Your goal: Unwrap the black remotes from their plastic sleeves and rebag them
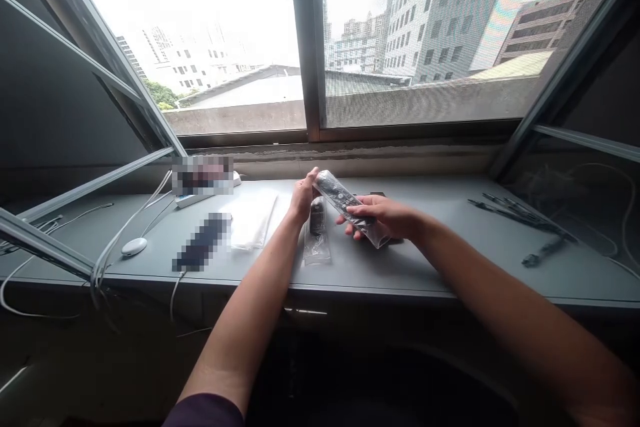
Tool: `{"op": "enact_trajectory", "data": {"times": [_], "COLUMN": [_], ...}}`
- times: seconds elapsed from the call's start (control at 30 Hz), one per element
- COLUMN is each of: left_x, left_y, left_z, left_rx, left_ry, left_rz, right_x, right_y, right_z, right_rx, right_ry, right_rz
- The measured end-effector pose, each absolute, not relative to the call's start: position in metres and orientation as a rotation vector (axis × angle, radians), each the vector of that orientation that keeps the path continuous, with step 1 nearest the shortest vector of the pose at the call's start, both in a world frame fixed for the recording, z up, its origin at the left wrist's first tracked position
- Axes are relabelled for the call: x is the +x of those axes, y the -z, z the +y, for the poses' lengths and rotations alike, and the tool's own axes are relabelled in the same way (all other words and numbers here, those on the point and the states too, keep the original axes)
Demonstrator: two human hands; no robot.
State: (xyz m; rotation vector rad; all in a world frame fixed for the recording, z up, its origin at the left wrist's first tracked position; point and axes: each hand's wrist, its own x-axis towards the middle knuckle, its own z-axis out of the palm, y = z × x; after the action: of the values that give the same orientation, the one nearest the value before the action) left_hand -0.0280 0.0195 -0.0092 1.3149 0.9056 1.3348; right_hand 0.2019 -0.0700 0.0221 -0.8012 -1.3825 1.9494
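Both my hands hold a black remote control in a clear plastic bag (340, 196), tilted above the desk. My left hand (303, 196) pinches the bag's upper left end. Around the lower right part wraps my right hand (383, 215), its thumb on top of the remote's face. Just below lies a second bagged remote control (317, 230) on the desk, next to my left wrist. Something dark and flat (396, 241) lies partly hidden beneath my right hand; its kind I cannot make out.
A stack of clear plastic bags (253, 219) lies left of my left arm on the grey desk (425, 273). Farther left are a white round puck (134, 247), white cables (117, 233) and a power strip (200, 197). Dark thin rods (520, 213) lie at right. A window stands behind.
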Motion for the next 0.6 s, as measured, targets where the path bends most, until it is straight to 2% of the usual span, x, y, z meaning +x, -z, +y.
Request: {"op": "enact_trajectory", "data": {"times": [0.17, 0.43, 0.6], "left_x": [-0.0278, -0.0278, -0.0270], "left_y": [0.0116, 0.0119, 0.0103], "left_z": [0.0218, 0.0235, 0.0209], "left_rx": [1.308, 1.292, 1.301], "left_ry": [-1.259, -1.395, -1.269], "left_rz": [0.902, 0.899, 0.819], "right_x": [0.2018, 0.2005, 0.2002], "right_y": [-0.0235, -0.0227, -0.0230], "right_z": [-0.0709, -0.0702, -0.0705], "right_rx": [-0.763, -0.798, -0.798], "right_ry": [-1.941, -1.962, -1.967], "right_rz": [-1.391, -1.351, -1.347]}}
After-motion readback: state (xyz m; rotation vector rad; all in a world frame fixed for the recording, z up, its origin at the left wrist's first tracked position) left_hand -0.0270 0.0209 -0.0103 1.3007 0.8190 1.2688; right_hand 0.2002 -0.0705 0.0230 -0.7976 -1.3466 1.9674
